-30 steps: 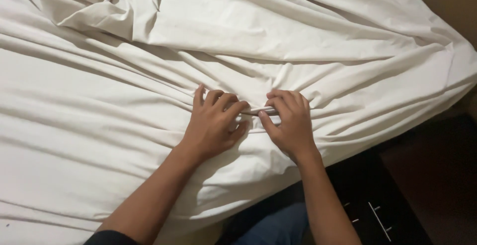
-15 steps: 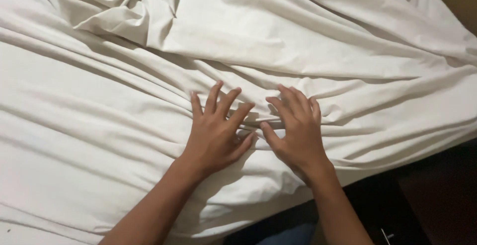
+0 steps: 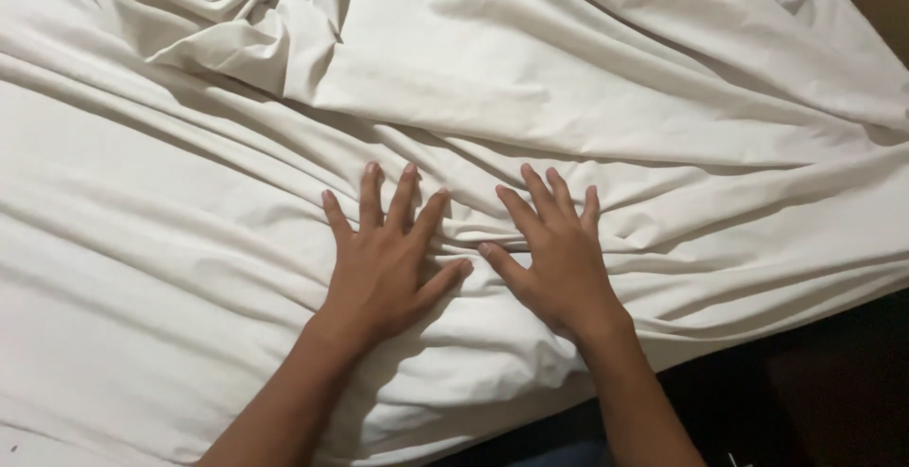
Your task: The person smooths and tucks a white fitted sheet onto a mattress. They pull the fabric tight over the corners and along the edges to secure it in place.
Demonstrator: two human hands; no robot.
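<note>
— White sheet [image 3: 142, 268], soft and creased, under both palms. Left hand [image 3: 383, 259] flat, fingers spread wide, gripping nothing. Right hand [image 3: 559, 259] likewise splayed and pressed down, thumb angled toward the other thumb.

— Pinching any cloth?

— None visible. Only resting on top, close to the near edge of the bed [image 3: 530, 382], with a small ridge of folds [image 3: 471, 237] gathered between the two thumbs.

— Best handling, then?

— Probably this: press with whole palms, not fingertips. Slide apart, away from that ridge, to flatten rather than heap. Light, even weight, since too much drag could pull fresh creases.

— Direction?

— Along the long wrinkles fanning out left and right from the hands, judging by the lie of the cloth. Across them, most likely more bunching.

— Farther out?

— Second layer [image 3: 568, 79] lying folded across the upper half, edge just beyond the fingertips. Crumpled heap [image 3: 227, 12] at top left, well apart from both hands. Dark floor [image 3: 833, 382] past the bed's side at lower right.

— Risk?

— Dragging the loose hem off that side. Worth minding with the right hand, nearest to it.
</note>
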